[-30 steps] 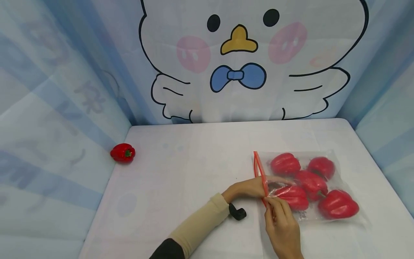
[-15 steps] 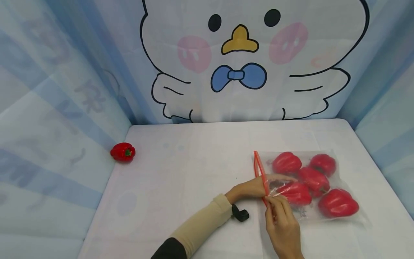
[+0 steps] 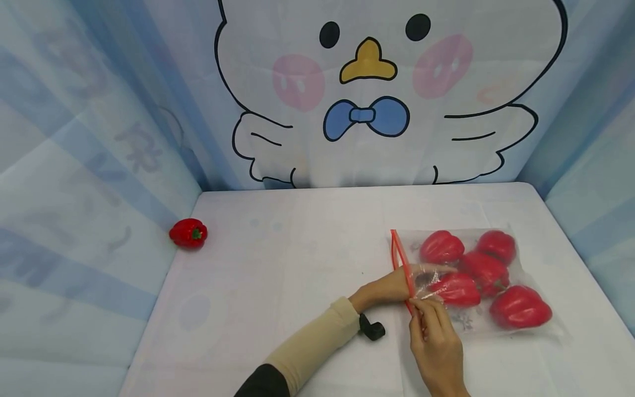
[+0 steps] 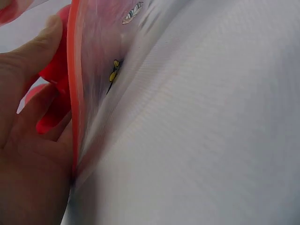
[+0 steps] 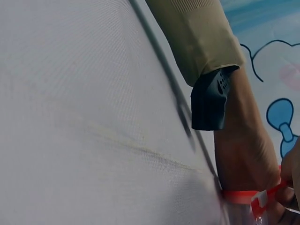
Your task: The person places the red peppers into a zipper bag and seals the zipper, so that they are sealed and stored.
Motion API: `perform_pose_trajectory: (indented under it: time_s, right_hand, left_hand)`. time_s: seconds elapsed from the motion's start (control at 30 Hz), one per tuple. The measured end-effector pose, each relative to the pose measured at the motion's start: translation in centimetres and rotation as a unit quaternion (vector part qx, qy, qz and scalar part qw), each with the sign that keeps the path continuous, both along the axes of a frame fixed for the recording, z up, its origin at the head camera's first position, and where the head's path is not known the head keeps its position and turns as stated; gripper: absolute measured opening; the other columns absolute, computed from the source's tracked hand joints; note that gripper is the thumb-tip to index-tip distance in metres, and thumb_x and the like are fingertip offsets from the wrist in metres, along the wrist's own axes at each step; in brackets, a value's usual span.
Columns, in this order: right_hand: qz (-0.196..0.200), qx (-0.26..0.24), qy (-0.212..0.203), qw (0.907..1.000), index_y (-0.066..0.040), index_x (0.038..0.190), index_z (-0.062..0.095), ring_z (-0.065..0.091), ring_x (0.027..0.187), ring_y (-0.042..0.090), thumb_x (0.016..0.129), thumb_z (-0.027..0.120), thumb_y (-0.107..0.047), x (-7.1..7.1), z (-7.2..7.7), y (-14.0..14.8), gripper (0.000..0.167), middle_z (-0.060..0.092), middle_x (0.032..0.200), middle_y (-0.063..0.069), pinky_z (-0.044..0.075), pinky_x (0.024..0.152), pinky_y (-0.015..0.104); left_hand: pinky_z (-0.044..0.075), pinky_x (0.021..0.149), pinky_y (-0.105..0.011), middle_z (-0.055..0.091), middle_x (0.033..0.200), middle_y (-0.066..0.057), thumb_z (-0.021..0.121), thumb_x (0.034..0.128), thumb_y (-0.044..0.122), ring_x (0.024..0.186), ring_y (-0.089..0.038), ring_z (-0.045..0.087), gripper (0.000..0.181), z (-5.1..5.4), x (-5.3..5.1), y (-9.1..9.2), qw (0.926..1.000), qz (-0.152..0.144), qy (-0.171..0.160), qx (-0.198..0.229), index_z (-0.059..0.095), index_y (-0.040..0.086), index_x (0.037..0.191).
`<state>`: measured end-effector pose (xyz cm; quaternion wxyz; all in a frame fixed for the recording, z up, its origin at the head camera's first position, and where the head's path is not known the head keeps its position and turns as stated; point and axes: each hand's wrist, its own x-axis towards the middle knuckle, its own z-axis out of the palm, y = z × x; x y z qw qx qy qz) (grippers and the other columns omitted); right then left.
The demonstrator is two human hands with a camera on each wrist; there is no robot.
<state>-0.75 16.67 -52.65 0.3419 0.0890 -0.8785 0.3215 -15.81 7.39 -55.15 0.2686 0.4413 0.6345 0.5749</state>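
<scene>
The right grip (image 3: 437, 343) pinches the floppy-looking zip bag (image 3: 467, 320) by its red rim (image 3: 403, 259). The left grip (image 3: 392, 286) looks spread inside, by shiny red bell peppers (image 3: 482, 271), probably light and slippery: cup their fat middles.

From above, the head camera looked forward and down on a white, round-cornered table (image 3: 278, 275), the narrow red strip (image 3: 403, 260) of a clear plastic bag (image 3: 477, 313) at four o'clock. The left-wrist view met that strip closely at nine; the right-wrist view, rolled sideways, caught it past four.
</scene>
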Motion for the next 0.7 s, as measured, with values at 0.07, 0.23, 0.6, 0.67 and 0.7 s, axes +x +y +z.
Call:
perform_pose_trajectory:
  time_s: [0.07, 0.23, 0.6, 0.67, 0.7]
  right_hand:
    - [0.000, -0.001, 0.003, 1.0000, 0.001, 0.108, 0.074, 0.055, 0.076, 0.012, 0.080, 0.070, 0.011, 0.0, 0.0, 0.0, 0.031, 0.069, 0.102, 0.013, 0.046, 0.064, 0.014]
    - [0.005, -0.012, 0.027, 0.9996, 0.001, 0.108, 0.075, 0.057, 0.081, 0.015, 0.078, 0.069, 0.010, -0.2, -0.2, -0.1, 0.032, 0.070, 0.103, 0.014, 0.044, 0.069, 0.015]
    - [-0.001, 0.002, -0.001, 1.0000, 0.000, 0.108, 0.074, 0.057, 0.075, 0.014, 0.081, 0.069, 0.009, 0.1, 0.0, 0.0, 0.029, 0.069, 0.103, 0.014, 0.048, 0.063, 0.014]
    - [-0.001, 0.000, 0.005, 1.0000, 0.000, 0.108, 0.075, 0.058, 0.075, 0.014, 0.081, 0.069, 0.008, 0.0, 0.0, 0.0, 0.029, 0.069, 0.103, 0.014, 0.048, 0.063, 0.015]
    - [-0.001, -0.001, 0.003, 1.0000, 0.000, 0.108, 0.075, 0.058, 0.076, 0.015, 0.081, 0.069, 0.008, 0.0, 0.0, 0.0, 0.029, 0.069, 0.103, 0.014, 0.048, 0.064, 0.015]
  left_hand:
    - [0.046, 0.111, -0.017, 0.049, 0.162, -0.004, 0.065, 0.0986, 0.006, 0.143, 0.006, 0.042, 0.063, 0.0, 0.1, -0.1, 0.9998, 0.012, 0.008, -0.016, 0.045, 0.011, 0.158]
    - [0.038, 0.117, -0.016, 0.049, 0.162, -0.001, 0.074, 0.0940, 0.006, 0.147, 0.003, 0.042, 0.071, 0.2, 0.5, -0.6, 0.9951, 0.052, 0.055, -0.064, 0.045, 0.013, 0.159]
    - [0.035, 0.118, -0.015, 0.057, 0.154, -0.012, 0.071, 0.0918, -0.003, 0.143, -0.005, 0.049, 0.065, 0.6, 1.1, -1.6, 0.9879, 0.069, 0.093, -0.103, 0.051, 0.005, 0.153]
    - [0.038, 0.116, -0.014, 0.061, 0.150, -0.012, 0.069, 0.0908, -0.007, 0.136, -0.002, 0.052, 0.061, 0.3, 1.1, -1.5, 0.9889, 0.061, 0.093, -0.099, 0.055, 0.004, 0.149]
    - [0.039, 0.115, -0.013, 0.063, 0.147, -0.012, 0.069, 0.0905, -0.008, 0.134, -0.001, 0.053, 0.060, 0.3, 1.1, -1.5, 0.9894, 0.058, 0.094, -0.095, 0.056, 0.003, 0.148]
